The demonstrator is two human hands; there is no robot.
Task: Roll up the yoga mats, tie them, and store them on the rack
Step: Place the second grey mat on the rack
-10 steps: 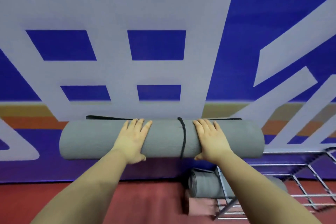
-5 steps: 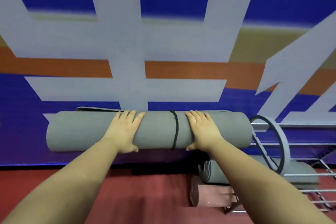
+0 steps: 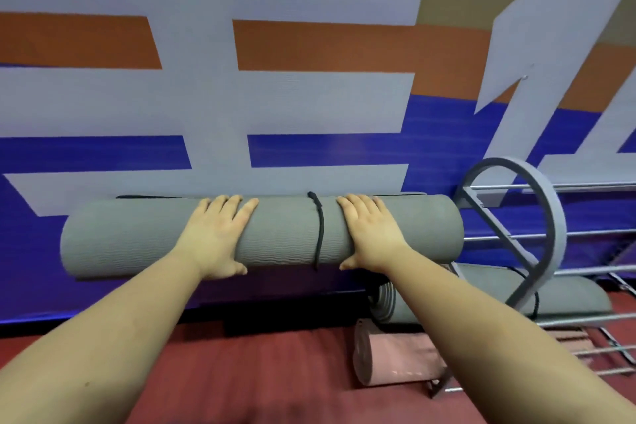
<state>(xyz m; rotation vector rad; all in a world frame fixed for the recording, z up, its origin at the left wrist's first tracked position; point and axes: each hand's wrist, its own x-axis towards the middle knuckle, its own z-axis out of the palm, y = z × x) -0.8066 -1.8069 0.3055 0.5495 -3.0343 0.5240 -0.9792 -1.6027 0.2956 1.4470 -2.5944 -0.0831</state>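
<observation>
I carry a rolled grey yoga mat (image 3: 137,237) level in front of me, above the floor. A black cord (image 3: 320,231) is tied round its middle. My left hand (image 3: 216,237) grips the roll left of the cord, fingers over the top and thumb underneath. My right hand (image 3: 371,234) grips it the same way just right of the cord. The metal rack (image 3: 557,217), with a grey looped end frame and thin bars, stands at the right, and the mat's right end is close to that frame.
On a lower level of the rack lies another rolled grey mat (image 3: 568,296), and below it a rolled pink mat (image 3: 399,358). A blue, orange and pale padded wall (image 3: 309,96) rises right behind. The floor (image 3: 258,372) is red.
The view has dropped and shifted right, so more of the rack and its stored mats shows. The grey roll stays in both hands, now nearer the rack's end frame.
</observation>
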